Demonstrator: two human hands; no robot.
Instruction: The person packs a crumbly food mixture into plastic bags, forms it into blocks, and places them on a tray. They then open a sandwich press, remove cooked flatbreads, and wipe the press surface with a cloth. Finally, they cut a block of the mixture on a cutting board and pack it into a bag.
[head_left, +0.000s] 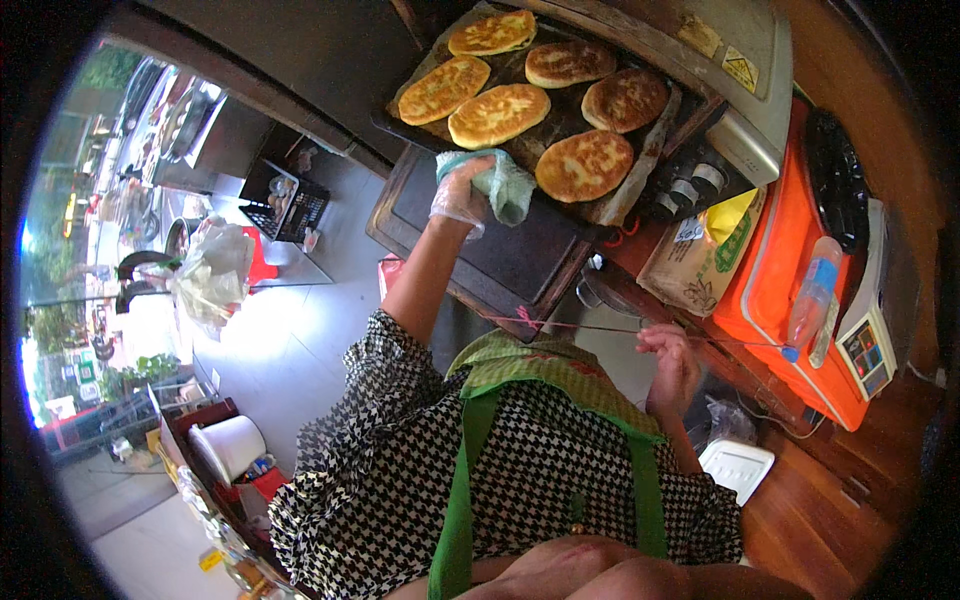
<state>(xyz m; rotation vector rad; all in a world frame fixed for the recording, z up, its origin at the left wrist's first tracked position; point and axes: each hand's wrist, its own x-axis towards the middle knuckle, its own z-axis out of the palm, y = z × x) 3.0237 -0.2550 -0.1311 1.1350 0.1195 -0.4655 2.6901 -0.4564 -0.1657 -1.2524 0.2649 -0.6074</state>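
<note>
My checked-shirt torso, lower centre. Hands apart: my left hand, nearer, clamps a cloth by the tray, upper centre, long axis slanting down rightward; my right hand's grip is unclear.

PLACE: small food shop | oven | baking tray of flatbreads | scale | street-facing front

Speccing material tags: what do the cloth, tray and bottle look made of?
Cloth: probably cotton terry, matte; nubby, softly folded.
Tray: likely metal, dull; dark, stained, thin-edged. Coating unclear.
Bottle: likely clear plastic, glossy; see-through body.
</note>
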